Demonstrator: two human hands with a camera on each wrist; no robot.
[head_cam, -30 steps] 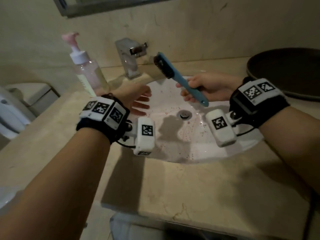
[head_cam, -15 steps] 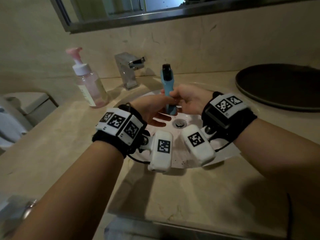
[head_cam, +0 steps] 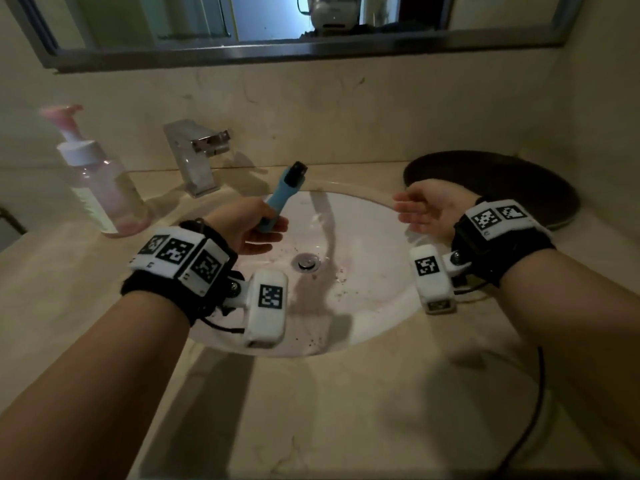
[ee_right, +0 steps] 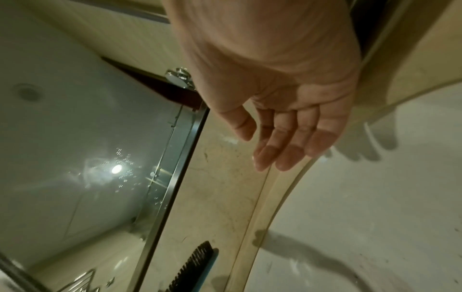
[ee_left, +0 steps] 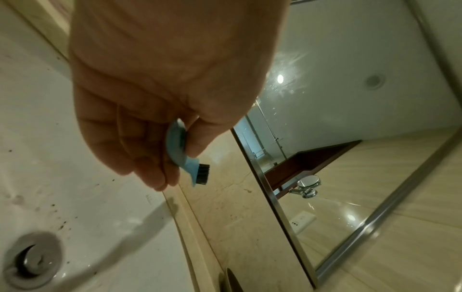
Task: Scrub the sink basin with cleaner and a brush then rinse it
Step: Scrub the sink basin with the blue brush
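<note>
Dim bathroom: beige stone counter point(head_cam: 346, 403), white sink basin point(head_cam: 363, 271) speckled with dark grit, mirror point(head_cam: 277, 26) above. My left hand point(head_cam: 249, 226) grips the blue brush point(head_cam: 282, 199) by its handle over the basin's faucet point(head_cam: 194, 157) side, bristles up. My right hand point(head_cam: 429, 211) hovers over the basin's far rim, fingers straight, empty. Bottle point(head_cam: 100, 181) label unreadable.

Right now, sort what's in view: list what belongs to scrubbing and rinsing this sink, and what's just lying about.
For the job:
- blue-handled black-bristled brush, gripped by left hand
- speckled white sink basin
- chrome faucet
- clear pink pump bottle, probably the cleaner

Lying about:
- dark round tray
- metal-framed mirror
</note>
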